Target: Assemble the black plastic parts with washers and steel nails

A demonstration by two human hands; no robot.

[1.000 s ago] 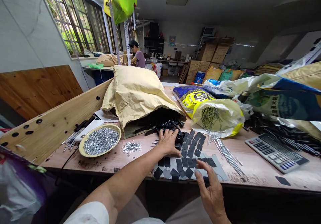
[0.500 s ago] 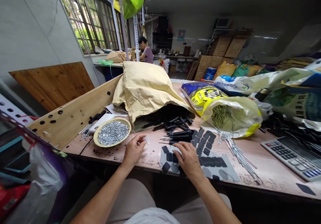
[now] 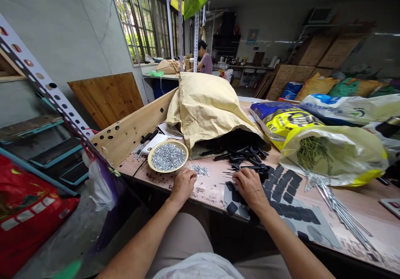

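Since the earlier picture, the head view has turned to the left, and the right hand (image 3: 250,190) has moved up to the top edge of the grey sheet (image 3: 315,234), closer to the loose black plastic parts (image 3: 242,156). The left hand (image 3: 183,186) now rests just below the small heap of zinc washers (image 3: 200,170).

The fingers of the left hand curl down toward the wooden tabletop (image 3: 212,195), but I cannot tell if they hold a washer. The right hand is curved and lies over the sheet edge, touching or almost touching the black parts. Here also I cannot tell if it holds something.

The heap lies between the left hand and the black parts, and just beside the shallow tan bowl (image 3: 168,171), which is full of more washers. Many black pads (image 3: 283,185) lie on the grey sheet. Behind the black parts is the open kraft paper sack (image 3: 209,108), and to the right is a yellow-and-white plastic bag (image 3: 331,156) with nails inside, with long metal rods (image 3: 340,214) on the table in front of it. Far behind, a co-worker (image 3: 204,62) stands at another table.
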